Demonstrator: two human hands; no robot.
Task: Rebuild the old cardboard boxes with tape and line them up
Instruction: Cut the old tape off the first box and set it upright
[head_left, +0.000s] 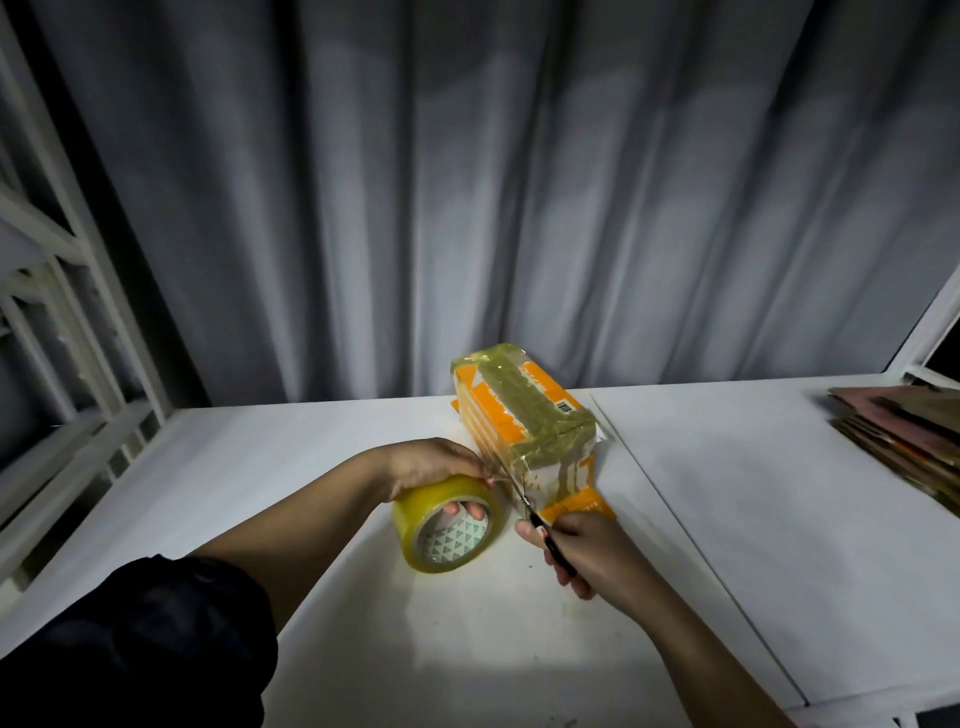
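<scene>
An orange-and-white cardboard box (524, 415) wrapped in yellowish tape lies on the white table (727, 493), its long side running away from me. My left hand (431, 462) grips a yellow tape roll (447, 527), fingers curled through its core; a strip of tape stretches from the roll to the box's near end. My right hand (587, 551) holds black-handled scissors (540, 525), with the blades on that strip just beside the box's near corner.
A stack of flattened cardboard (904, 431) lies at the table's far right. A grey curtain (493, 182) hangs behind the table. A white metal frame (67, 291) stands at the left. A seam (691, 530) runs diagonally across the tabletop.
</scene>
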